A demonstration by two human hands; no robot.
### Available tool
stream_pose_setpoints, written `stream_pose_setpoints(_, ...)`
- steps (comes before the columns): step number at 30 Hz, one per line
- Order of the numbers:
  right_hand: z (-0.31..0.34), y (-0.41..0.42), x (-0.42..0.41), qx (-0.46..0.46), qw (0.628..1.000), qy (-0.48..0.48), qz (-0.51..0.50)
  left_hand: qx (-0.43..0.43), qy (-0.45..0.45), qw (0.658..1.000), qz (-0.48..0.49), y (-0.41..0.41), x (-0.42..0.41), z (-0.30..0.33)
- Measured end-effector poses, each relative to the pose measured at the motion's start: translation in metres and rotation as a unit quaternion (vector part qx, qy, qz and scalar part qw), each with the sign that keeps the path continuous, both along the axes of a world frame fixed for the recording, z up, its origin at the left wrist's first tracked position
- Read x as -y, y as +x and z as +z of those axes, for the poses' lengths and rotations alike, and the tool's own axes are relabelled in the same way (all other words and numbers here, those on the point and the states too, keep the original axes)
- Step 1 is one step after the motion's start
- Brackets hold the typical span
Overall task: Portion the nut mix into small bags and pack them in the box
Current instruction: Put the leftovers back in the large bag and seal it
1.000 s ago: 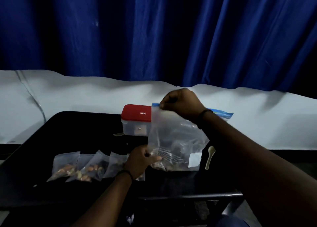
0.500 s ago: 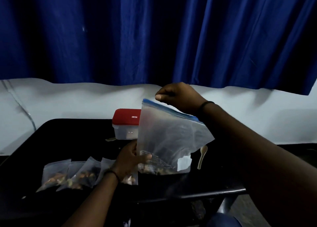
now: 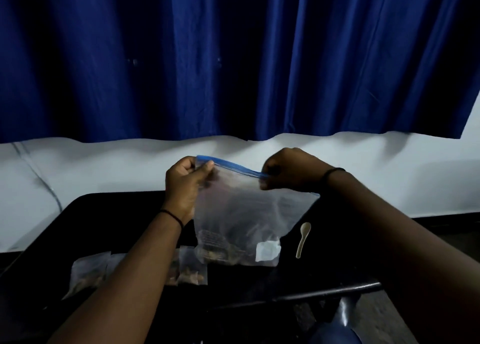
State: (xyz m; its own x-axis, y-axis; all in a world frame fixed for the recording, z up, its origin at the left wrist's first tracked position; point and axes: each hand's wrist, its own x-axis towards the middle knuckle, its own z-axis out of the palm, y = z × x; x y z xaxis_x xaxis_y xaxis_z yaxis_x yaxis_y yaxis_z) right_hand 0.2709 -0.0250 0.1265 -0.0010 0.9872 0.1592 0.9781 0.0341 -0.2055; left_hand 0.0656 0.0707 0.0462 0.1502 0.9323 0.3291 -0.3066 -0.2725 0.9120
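I see the large zip bag (image 3: pixel 244 214) hanging upright above the table's (image 3: pixel 78 214) center, blue zip edge running 9 to 3 o'clock, left hand (image 3: pixel 185 185) and right hand (image 3: pixel 291 171) each pinching 1 end.

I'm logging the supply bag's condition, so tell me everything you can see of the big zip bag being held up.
The big zip bag is clear, thin plastic with a blue zip strip along its top edge and a white label patch near its lower right corner. It hangs upright above the black table, with a small heap of nut mix settled at the bottom. The left hand pinches its top left corner and the right hand pinches the zip strip further right. Whether the zip is sealed is unclear.
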Motion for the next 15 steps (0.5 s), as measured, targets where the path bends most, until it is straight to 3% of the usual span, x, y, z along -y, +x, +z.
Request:
stream_pose_setpoints(4, -0.003, 0.042, 0.014, -0.004, 0.997, 0.010, -0.081, 0.008, -0.018, 0.999, 0.050, -0.010, -0.010, -0.008)
stream_pose_setpoints(7, -0.014, 0.069, 0.023, -0.151, 0.979, 0.066, -0.117, 0.022, -0.027, 0.998, 0.053, -0.011, -0.011, -0.007)
stream_pose_setpoints(10, -0.032, 0.070, 0.028, -0.364, 0.912, 0.159, -0.103, 0.035, -0.037, 0.998, 0.033, -0.007, -0.009, -0.002)
stream_pose_setpoints(12, -0.045, 0.061, 0.027, -0.523, 0.829, 0.177, -0.092, 0.037, -0.036, 0.998, 0.036, -0.003, -0.007, 0.001)
stream_pose_setpoints(14, -0.060, 0.055, 0.023, -0.613, 0.762, 0.186, -0.094, 0.019, -0.027, 0.998, 0.053, 0.000, -0.004, 0.000)
stream_pose_setpoints(15, -0.070, 0.053, 0.020, -0.622, 0.753, 0.190, -0.098, 0.008, -0.023, 0.998, 0.063, 0.002, -0.004, -0.002)
